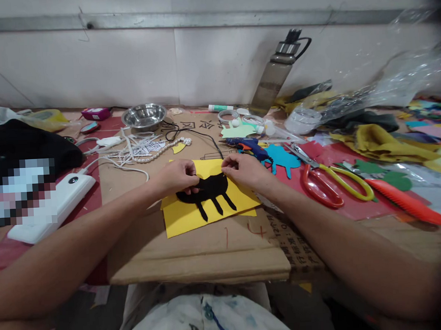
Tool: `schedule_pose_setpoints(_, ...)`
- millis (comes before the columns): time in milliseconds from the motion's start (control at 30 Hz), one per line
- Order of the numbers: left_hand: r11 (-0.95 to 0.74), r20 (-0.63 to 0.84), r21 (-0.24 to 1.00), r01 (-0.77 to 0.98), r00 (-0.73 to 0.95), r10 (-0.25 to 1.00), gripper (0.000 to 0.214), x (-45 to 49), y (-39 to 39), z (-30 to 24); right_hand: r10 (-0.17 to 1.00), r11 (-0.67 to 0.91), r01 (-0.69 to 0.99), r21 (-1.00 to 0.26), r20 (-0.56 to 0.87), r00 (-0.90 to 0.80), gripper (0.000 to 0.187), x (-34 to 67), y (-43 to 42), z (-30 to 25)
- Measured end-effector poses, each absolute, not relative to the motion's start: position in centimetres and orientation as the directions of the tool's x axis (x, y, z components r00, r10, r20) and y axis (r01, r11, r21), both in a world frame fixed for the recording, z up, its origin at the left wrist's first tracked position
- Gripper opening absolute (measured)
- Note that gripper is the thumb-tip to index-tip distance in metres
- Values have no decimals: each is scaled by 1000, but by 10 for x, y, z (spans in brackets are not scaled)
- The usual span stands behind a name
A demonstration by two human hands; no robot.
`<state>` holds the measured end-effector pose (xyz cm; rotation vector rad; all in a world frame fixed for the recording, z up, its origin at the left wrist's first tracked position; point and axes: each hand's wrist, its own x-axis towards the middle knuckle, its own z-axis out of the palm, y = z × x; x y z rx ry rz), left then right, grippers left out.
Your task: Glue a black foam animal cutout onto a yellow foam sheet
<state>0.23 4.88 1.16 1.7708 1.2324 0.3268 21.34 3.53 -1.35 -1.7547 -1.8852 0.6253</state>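
A black cutout with a rounded body and several narrow legs lies over yellow sheets on the cardboard. My left hand is closed at its left end, with thumb and fingers pinching the edge. At the upper right corner, my right hand pinches the same cutout between thumb and fingertips. Parts of its upper edge are hidden by my fingers. Just beyond my right hand are a blue glue gun and a blue cutout with legs.
Scissors with red and yellow handles and an orange-red cutter lie right. A bottle leans at the back. Left are a metal bowl, a pearl string, a cable and a white power bank.
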Motion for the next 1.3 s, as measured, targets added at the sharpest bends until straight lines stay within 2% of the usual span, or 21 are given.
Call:
schedule_pose_setpoints(867,-55,-304,792,608,471,828,14,-2,46,21,994,102,774,-625,93,-55,7,214,36,-16)
schedule_pose_setpoints(1000,-106,-302,722,684,449,841,21,-10,46,30,956,266,765,-587,261,-132,7,217,28,-14)
schedule_pose_setpoints(1100,-91,-335,680,727,419,844,30,-17,49,33,877,470,699,-539,376,-299,16,215,20,-12)
schedule_pose_setpoints(1200,4,-393,673,740,352,850,35,-22,49,35,779,626,621,-472,406,-478,22,212,15,-13)
schedule_pose_setpoints(1300,59,-417,700,712,339,843,38,-26,49,36,729,684,588,-431,381,-568,26,209,15,-18)
